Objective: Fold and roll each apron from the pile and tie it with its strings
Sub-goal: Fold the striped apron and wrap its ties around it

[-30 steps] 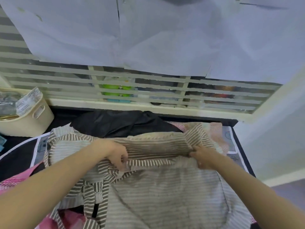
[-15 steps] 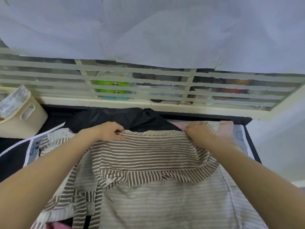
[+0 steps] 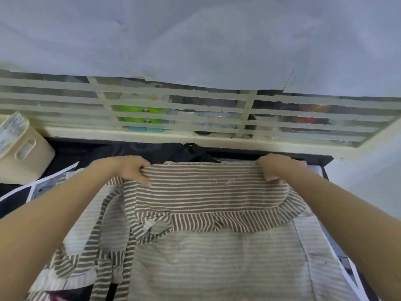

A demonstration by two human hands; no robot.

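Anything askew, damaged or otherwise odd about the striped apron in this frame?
Nothing damaged. The striped apron is held at its far edge by the left hand and right hand. Its strings lie tangled at the left, and the ruffle is bunched.

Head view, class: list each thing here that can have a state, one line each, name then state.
Striped apron: spread on the table, far edge gripped and stretched between both hands, not rolled.
Apron strings: loose, untied, trailing at the left.
Left hand: shut on the apron's far edge.
Right hand: shut on the apron's far edge.
Black cloth: crumpled behind the apron.
Cream basket: upright, holding papers.
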